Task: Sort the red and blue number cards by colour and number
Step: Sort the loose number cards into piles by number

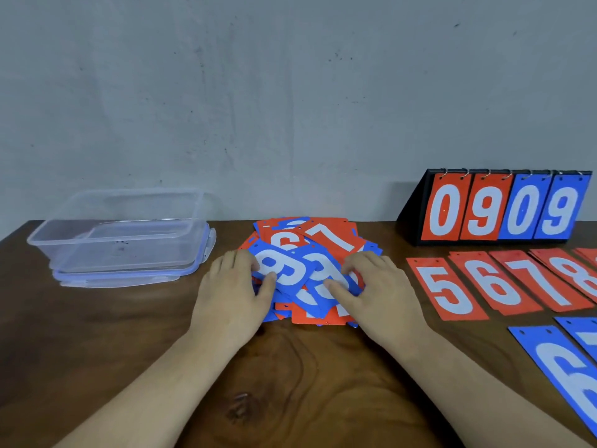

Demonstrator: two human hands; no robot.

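Both hands are on the mixed pile (326, 239) mid-worktop (307, 376). The left hand (231, 292) pinches a blue card (287, 270). The right hand (378, 292) rests bent fingers on another (318, 266), grip unclear. Lifting one card could drag its overlapping neighbours off the pile and towards the sorted red row (445, 289). The clear box (122, 202) at left holds no cards.

Mixed red-and-blue card pile (326, 240) mid-table; red row 5, 6, 7, 8 (497, 286) rightward; blue 6 (559, 360) nearer
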